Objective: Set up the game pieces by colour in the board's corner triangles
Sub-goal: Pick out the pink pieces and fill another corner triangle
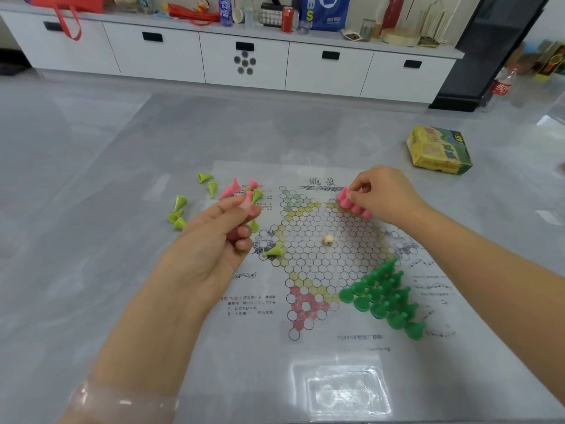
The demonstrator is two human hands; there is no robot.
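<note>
Pink pieces (354, 205) pinched by her right hand (385, 195) could topple neighbours on the board (321, 240), while her left hand (220, 237) clutches spares.

Your board (351, 356) is a white sheet printed with black-outlined circles in a honeycomb pattern, its corner triangles tinted pale green, yellow and red. On it stand dark green pieces (386, 296) and pink pieces (354, 206); lime-green pieces (179, 209) lie on the mottled grey surface (91, 179). A cream bead (328, 239) sits mid-board. The box (438, 149) is yellow and green.
</note>
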